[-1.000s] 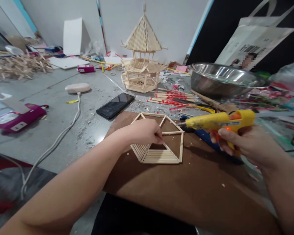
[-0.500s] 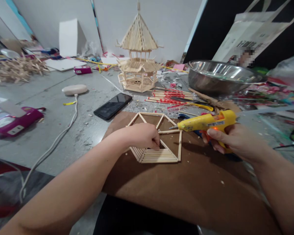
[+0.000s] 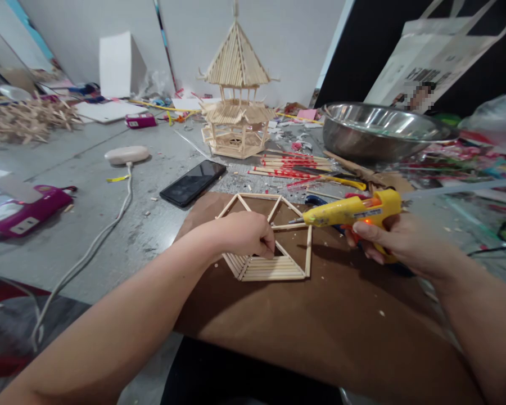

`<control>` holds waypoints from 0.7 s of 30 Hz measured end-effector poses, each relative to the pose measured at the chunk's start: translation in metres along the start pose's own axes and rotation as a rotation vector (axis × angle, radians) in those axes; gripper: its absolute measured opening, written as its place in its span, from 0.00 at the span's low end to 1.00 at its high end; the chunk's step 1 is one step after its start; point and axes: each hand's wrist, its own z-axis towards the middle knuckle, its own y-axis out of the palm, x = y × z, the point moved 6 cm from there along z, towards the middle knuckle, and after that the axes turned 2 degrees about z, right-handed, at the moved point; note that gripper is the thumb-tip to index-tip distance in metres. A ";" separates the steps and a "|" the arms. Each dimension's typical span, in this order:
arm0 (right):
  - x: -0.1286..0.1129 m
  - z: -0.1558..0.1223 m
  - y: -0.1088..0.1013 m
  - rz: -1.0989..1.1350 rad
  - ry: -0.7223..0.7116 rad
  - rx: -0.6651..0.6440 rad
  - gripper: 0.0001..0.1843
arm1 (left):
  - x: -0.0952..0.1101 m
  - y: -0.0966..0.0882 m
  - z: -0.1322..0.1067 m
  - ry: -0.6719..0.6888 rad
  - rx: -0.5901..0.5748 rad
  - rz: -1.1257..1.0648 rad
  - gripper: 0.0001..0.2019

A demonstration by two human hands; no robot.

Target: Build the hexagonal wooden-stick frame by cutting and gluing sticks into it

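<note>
A flat many-sided frame of wooden sticks (image 3: pixel 274 269) lies on a brown board (image 3: pixel 295 326) in front of me, with spokes running inward. Its near section is filled with sticks laid side by side, and part of the left section too. Over the middle of the frame is my left hand (image 3: pixel 253 235), fingers bent and pressed together at the upper edge of the filled section; what they pinch is hidden. My right hand (image 3: pixel 383 236) is wrapped round the handle of a yellow glue gun (image 3: pixel 341 211). The gun's nozzle points left, over the frame's right-hand spoke.
A stick pagoda model (image 3: pixel 236 107) stands behind the board. A black phone (image 3: pixel 194 183) lies at the board's far left corner. Red-marked sticks (image 3: pixel 293 164) and a steel basin (image 3: pixel 383 132) are at the back right. A white cable (image 3: pixel 96 242) crosses the left side.
Almost nothing differs. The glue gun and my right hand have shifted very slightly left, as has the whole view. My left hand stays at the same spot on the frame.
</note>
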 end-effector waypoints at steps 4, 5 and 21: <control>0.000 0.001 0.000 0.000 0.007 -0.006 0.16 | -0.001 0.000 0.001 -0.006 -0.002 -0.001 0.10; 0.001 0.002 -0.001 -0.002 0.006 -0.001 0.16 | -0.001 0.000 0.001 -0.006 -0.005 -0.001 0.10; 0.009 0.008 -0.004 -0.034 -0.020 0.005 0.22 | -0.001 0.001 0.001 -0.022 -0.020 0.019 0.10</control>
